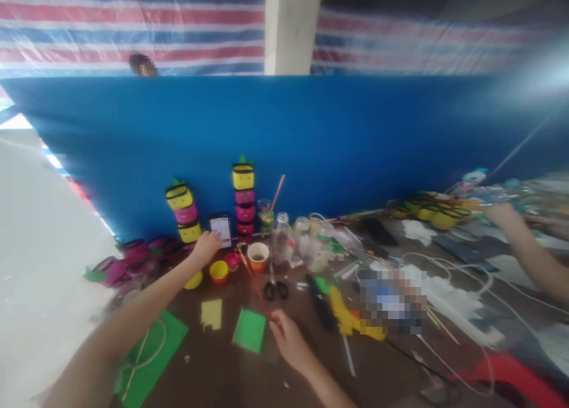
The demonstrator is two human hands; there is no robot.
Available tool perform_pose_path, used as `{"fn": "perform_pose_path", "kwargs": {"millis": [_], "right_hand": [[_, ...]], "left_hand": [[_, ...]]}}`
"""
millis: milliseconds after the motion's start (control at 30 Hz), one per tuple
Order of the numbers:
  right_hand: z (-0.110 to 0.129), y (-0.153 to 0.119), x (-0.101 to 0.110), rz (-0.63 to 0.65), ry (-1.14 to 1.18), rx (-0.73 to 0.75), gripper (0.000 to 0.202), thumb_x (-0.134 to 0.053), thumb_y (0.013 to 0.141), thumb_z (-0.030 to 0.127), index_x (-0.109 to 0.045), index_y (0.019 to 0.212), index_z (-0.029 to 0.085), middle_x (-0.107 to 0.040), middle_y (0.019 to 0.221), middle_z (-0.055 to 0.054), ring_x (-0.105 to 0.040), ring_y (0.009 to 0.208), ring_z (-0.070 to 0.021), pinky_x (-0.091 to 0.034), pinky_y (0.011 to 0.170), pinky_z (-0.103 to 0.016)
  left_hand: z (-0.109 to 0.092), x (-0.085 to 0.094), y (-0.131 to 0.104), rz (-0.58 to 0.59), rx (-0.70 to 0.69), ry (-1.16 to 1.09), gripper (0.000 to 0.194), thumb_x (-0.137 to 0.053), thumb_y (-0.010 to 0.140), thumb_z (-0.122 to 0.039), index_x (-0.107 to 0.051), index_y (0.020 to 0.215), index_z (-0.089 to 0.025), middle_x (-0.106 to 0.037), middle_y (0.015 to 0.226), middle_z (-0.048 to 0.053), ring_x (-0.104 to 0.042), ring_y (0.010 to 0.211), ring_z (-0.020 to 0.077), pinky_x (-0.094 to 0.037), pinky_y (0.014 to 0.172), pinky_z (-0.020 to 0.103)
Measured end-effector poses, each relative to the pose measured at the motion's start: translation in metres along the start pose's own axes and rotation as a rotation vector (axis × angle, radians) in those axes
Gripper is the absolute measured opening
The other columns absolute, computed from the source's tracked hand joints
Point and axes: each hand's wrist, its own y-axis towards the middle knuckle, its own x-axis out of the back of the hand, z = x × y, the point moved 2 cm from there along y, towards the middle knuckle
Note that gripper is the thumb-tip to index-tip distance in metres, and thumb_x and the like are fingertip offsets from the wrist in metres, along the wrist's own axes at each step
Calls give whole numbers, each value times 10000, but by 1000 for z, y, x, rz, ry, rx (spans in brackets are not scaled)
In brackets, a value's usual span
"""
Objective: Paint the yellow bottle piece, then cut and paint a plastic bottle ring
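Note:
My left hand [207, 249] reaches to a phone [221, 232] leaning upright at the back of the table. Its fingers are at the lit screen, stretched out and holding nothing. My right hand [288, 337] is closed in a pinch on the lower end of a thin red paintbrush [253, 274], which slants up and left. Between my hands lie a green square sheet [249, 331] and a small pale yellow piece [211, 314]. Black-handled scissors [276, 289], a paper cup [258, 256] and a small yellow tub [219, 271] stand or lie just beyond.
Stacks of yellow and magenta felt pieces [244, 212] stand against the blue partition [284, 135]. Clear bottles [281, 242], a yellow glue gun [344, 316] and a white power strip [457, 301] with cables crowd the right. Another person's arm [520, 242] reaches in there.

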Motion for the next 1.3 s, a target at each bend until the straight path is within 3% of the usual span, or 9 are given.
{"fn": "perform_pose_path", "kwargs": {"millis": [167,300,400,500,600,767,1033,1167,1300], "right_hand": [[9,-15,12,35,-74,12,164,-413,896,279,-564,885,215,-638,869,-29,-601,816,-161,-443,747,-264],[11,-30,32,23,-140,6,192,-403,902,252,-590,884,217,-629,902,-46,-591,875,-178,-429,796,-285],[7,-36,43,-2,-200,-8,215,-381,903,219,-596,911,211,-624,904,-54,-592,873,-181,-434,794,-290],[2,-37,45,-19,-280,4,232,-372,892,180,-600,859,207,-625,869,-52,-603,833,-175,-453,755,-279],[-1,-33,45,-57,-336,15,244,-379,864,151,-610,803,203,-626,848,-64,-609,810,-196,-465,741,-309],[3,-17,82,-210,-388,51,214,-449,856,262,-613,988,225,-628,1012,-92,-584,970,-244,-440,883,-394],[8,38,193,-503,-430,11,272,-467,793,359,-589,960,183,-637,973,-112,-610,870,-241,-482,794,-411],[20,68,214,-573,-456,34,285,-489,755,336,-594,961,168,-634,957,-124,-607,872,-250,-489,765,-418],[56,101,214,-539,-488,143,235,-524,751,303,-615,933,184,-636,996,-111,-573,993,-259,-429,896,-443]], "left_hand": [[-1,27,-7,-59,91,-34,271,-465,782,-16,-659,881,-176,-677,950,116,-601,934,237,-425,744,320],[-1,55,-50,-177,308,-57,296,-408,787,-44,-627,912,-200,-683,930,76,-633,775,211,-426,590,272],[-23,70,-95,-622,409,-263,223,-434,793,-74,-612,827,-203,-670,1036,39,-628,892,178,-460,671,243],[-76,62,-124,-867,183,-426,187,-465,785,-55,-574,710,-188,-680,914,53,-614,871,175,-472,808,292],[-143,36,-130,-811,-58,-548,234,-431,777,-21,-585,731,-191,-680,854,58,-611,835,172,-501,741,275],[-216,-15,-129,-606,-43,-716,298,-395,734,-1,-598,814,-204,-656,967,86,-619,929,192,-533,770,309],[-213,-51,-136,-680,90,-855,256,-408,748,-18,-582,739,-205,-610,864,65,-603,834,174,-517,720,295],[-208,-55,-136,-735,92,-868,230,-415,760,-28,-566,714,-195,-586,792,49,-579,753,154,-493,664,262],[-211,-59,-135,-657,52,-956,243,-397,769,-25,-562,704,-190,-571,727,34,-564,686,134,-468,605,221]]}}
